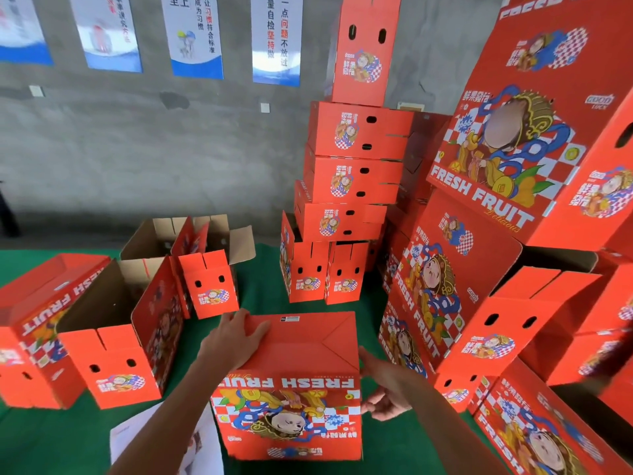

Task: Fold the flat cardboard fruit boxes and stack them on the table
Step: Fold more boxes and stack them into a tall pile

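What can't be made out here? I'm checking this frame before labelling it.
Head view only:
- Right hand: fingers blurred, partly behind the box; grip unclear.
- Open box interior: floor hidden by its own walls.
- Wall posters: tops cut off by the frame edge, small print blurred.
- White paper: covered by the left forearm.

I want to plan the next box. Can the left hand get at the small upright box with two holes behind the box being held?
Probably yes: the left hand lies just before that small box, nothing between.
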### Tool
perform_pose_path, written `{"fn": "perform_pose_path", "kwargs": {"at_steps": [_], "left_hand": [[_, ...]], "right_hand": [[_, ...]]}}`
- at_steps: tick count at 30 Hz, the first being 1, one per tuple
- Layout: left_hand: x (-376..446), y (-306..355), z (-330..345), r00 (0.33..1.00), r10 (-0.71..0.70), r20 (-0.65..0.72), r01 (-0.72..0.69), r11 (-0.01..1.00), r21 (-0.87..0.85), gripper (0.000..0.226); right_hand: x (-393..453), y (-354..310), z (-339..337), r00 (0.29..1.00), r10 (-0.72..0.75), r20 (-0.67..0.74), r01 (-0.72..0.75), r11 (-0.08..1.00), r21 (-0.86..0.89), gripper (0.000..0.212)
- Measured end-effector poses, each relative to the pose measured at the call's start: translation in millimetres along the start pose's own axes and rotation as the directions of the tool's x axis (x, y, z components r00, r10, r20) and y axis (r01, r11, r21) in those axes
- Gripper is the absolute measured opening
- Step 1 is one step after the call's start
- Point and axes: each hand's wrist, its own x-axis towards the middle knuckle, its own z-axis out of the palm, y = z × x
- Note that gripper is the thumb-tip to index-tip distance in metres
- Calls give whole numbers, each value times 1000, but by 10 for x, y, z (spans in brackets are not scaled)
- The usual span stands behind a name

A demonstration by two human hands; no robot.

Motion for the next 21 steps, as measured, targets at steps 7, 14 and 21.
{"fn": "perform_pose_path", "kwargs": {"at_steps": [7,14,21], "left_hand": [[-201,-265,-159,994,-27,-105,8,983,-184,70],[-401,-466,-551,949,-243,-200,-33,555,-831,61],[-645,-389,-447,991,25,131,122,229,-966,57]], "right_hand": [[-233,-180,19,975,-149,166,136,987,87,97],[-922,-1239,249,757,-652,-48,621,740,-259,64],[-673,-1127,1210,246,-962,116,455,9,-890,55]]}}
